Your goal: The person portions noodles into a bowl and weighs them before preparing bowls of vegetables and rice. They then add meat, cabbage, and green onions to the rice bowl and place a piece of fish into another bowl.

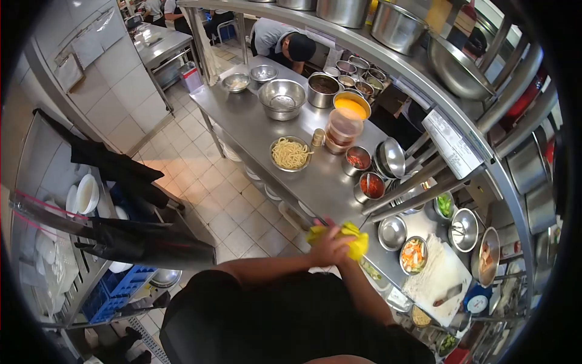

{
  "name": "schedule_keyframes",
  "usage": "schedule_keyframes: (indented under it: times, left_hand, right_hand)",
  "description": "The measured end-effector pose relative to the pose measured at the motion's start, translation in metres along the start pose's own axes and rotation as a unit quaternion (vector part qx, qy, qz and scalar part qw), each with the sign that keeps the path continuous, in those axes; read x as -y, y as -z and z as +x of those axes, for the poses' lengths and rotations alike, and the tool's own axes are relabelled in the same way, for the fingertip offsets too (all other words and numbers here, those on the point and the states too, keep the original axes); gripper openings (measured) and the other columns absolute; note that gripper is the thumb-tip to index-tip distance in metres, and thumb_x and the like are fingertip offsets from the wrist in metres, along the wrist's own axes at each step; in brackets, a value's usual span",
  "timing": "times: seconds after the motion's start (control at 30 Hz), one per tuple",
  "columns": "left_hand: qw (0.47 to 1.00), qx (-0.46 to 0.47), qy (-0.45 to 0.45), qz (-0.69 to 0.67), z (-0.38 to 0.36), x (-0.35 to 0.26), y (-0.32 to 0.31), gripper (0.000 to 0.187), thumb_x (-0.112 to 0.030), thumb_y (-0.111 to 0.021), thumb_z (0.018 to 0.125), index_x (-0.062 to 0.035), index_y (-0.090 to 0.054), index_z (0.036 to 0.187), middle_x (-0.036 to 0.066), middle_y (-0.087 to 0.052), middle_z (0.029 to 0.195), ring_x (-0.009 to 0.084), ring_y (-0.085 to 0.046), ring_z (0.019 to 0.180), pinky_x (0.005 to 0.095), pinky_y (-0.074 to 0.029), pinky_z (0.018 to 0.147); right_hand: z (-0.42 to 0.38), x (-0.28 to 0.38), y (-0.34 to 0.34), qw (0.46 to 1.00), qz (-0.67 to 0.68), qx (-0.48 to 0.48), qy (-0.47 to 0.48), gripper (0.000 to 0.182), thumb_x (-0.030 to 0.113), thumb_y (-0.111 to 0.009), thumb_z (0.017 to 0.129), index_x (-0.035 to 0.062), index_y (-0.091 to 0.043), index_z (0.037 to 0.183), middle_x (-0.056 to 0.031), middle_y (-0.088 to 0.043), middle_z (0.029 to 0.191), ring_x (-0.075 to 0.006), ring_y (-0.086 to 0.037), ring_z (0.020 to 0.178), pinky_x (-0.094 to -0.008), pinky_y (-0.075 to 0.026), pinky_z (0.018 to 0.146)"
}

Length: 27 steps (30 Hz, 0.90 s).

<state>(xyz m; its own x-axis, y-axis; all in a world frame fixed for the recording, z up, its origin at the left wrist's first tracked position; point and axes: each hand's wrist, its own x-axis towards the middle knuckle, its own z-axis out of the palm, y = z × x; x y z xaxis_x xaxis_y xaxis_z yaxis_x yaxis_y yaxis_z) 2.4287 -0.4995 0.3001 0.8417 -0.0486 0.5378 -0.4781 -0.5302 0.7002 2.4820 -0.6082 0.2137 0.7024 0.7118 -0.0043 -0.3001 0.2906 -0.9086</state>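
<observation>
- The steel table (pixel 233 118) runs away from where I'm standing, with bowls, pots and tubs along it.
- Across it, a co-worker in a grey shirt (pixel 268 37) and black cap (pixel 301 47) bends forward, head down.
- At the near end lies a long white board (pixel 447 306), a dark-bladed tool (pixel 447 295) on it.
- A wide steel bowl (pixel 282 96) stands on the table, well apart from the board.
- The noodle bowl (pixel 273 162), nearer the person, is heaped with pale noodles (pixel 291 151); a tub of orange liquid (pixel 351 108) stands behind a stack of lidded tubs (pixel 344 127).
- Beside the board's powdery end sits a smaller bowl of chopped vegetables (pixel 413 255).
- A yellow cloth (pixel 358 240) is bunched in front of the person's body, by the table edge; the right hand (pixel 326 247) and left hand (pixel 342 256) press together, gripping it between them.
</observation>
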Motion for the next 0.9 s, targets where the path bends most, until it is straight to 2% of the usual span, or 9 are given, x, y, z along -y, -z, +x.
schedule_keyframes:
  times: [0.03, 0.1, 0.2, 0.27, 0.3, 0.4, 0.63, 0.83, 0.9]
  left_hand:
    - [1.000, 0.006, 0.004, 0.024, 0.006, 0.011, 0.013, 0.035, -0.022, -0.061, 0.083, -0.0161, -0.062, 0.117, 0.016, -0.051, 0.099, 0.0343, -0.055, 0.094, 0.0417, -0.046, 0.082]
    - [0.995, -0.021, -0.009, 0.095, 0.028, 0.039, 0.032, 0.035, -0.021, -0.061, 0.081, -0.0168, -0.063, 0.116, 0.016, -0.050, 0.094, 0.0335, -0.056, 0.086, 0.0419, -0.047, 0.076]
    - [0.982, -0.079, 0.005, 0.172, 0.047, 0.071, 0.070, 0.033, -0.017, -0.060, 0.079, -0.0162, -0.064, 0.112, 0.017, -0.050, 0.092, 0.0342, -0.056, 0.083, 0.0429, -0.047, 0.073]
    - [0.972, -0.136, -0.002, 0.192, 0.052, 0.100, 0.089, 0.032, -0.015, -0.059, 0.081, -0.0120, -0.063, 0.112, 0.018, -0.052, 0.094, 0.0353, -0.055, 0.087, 0.0440, -0.046, 0.075]
    - [0.969, -0.156, 0.033, 0.189, 0.054, 0.110, 0.104, 0.028, -0.015, -0.057, 0.083, -0.0085, -0.062, 0.110, 0.018, -0.053, 0.095, 0.0361, -0.055, 0.088, 0.0433, -0.046, 0.076]
    - [0.934, -0.294, 0.109, 0.174, 0.058, 0.163, 0.156, 0.021, -0.015, -0.050, 0.092, 0.0001, -0.059, 0.104, 0.018, -0.056, 0.094, 0.0345, -0.056, 0.087, 0.0379, -0.045, 0.078]
    - [0.815, -0.529, 0.228, -0.067, 0.091, 0.313, 0.307, 0.029, -0.024, -0.044, 0.099, 0.0022, -0.056, 0.104, 0.014, -0.059, 0.093, 0.0240, -0.057, 0.088, 0.0339, -0.044, 0.081]
    - [0.788, -0.455, 0.392, 0.136, 0.129, 0.455, 0.384, 0.046, -0.035, -0.043, 0.096, 0.0008, -0.050, 0.124, 0.023, -0.047, 0.128, 0.0350, -0.043, 0.119, 0.0420, -0.034, 0.101]
    - [0.774, -0.285, 0.485, 0.289, 0.143, 0.500, 0.390, 0.055, -0.040, -0.042, 0.094, -0.0013, -0.041, 0.134, 0.025, -0.033, 0.140, 0.0402, -0.029, 0.130, 0.0467, -0.023, 0.108]
  right_hand:
    - [0.019, -0.002, -0.002, 0.992, -0.121, 0.021, 0.013, 0.052, 0.043, -0.035, 0.099, 0.0126, -0.034, 0.140, -0.0078, -0.042, 0.139, -0.0226, -0.041, 0.126, -0.0397, -0.033, 0.105]
    - [0.047, 0.015, -0.005, 0.993, -0.108, 0.043, 0.011, 0.054, 0.047, -0.032, 0.098, 0.0131, -0.033, 0.141, -0.0079, -0.042, 0.139, -0.0229, -0.040, 0.127, -0.0403, -0.031, 0.106]
    - [0.083, 0.068, -0.050, 0.979, 0.190, 0.032, -0.065, 0.061, 0.056, -0.024, 0.097, 0.0134, -0.030, 0.142, -0.0088, -0.039, 0.140, -0.0233, -0.037, 0.129, -0.0417, -0.025, 0.110]
    - [0.098, 0.103, -0.083, 0.957, 0.237, 0.003, -0.165, 0.071, 0.063, -0.022, 0.094, 0.0108, -0.027, 0.144, -0.0096, -0.037, 0.142, -0.0221, -0.034, 0.132, -0.0406, -0.022, 0.111]
    - [0.105, 0.106, -0.083, 0.946, 0.217, 0.067, -0.230, 0.083, 0.069, -0.021, 0.090, 0.0042, -0.034, 0.140, -0.0109, -0.031, 0.147, -0.0226, -0.029, 0.135, -0.0419, -0.019, 0.112]
    - [0.114, 0.122, -0.094, 0.966, 0.049, 0.225, -0.120, 0.084, 0.069, -0.023, 0.090, 0.0002, -0.045, 0.133, -0.0117, -0.025, 0.151, -0.0237, -0.024, 0.138, -0.0432, -0.015, 0.113]
    - [0.162, 0.153, -0.091, 0.993, -0.067, 0.013, -0.100, 0.042, 0.031, -0.046, 0.098, 0.0000, -0.052, 0.126, -0.0125, -0.056, 0.127, -0.0240, -0.054, 0.115, -0.0344, -0.040, 0.097]
    - [0.214, 0.147, -0.107, 0.978, -0.026, -0.199, -0.060, 0.033, 0.022, -0.046, 0.098, -0.0007, -0.053, 0.121, -0.0123, -0.063, 0.114, -0.0190, -0.063, 0.096, -0.0293, -0.045, 0.084]
    - [0.227, 0.136, -0.115, 0.967, -0.054, -0.236, -0.076, 0.033, 0.022, -0.046, 0.098, -0.0007, -0.054, 0.121, -0.0123, -0.063, 0.114, -0.0193, -0.063, 0.096, -0.0292, -0.046, 0.084]
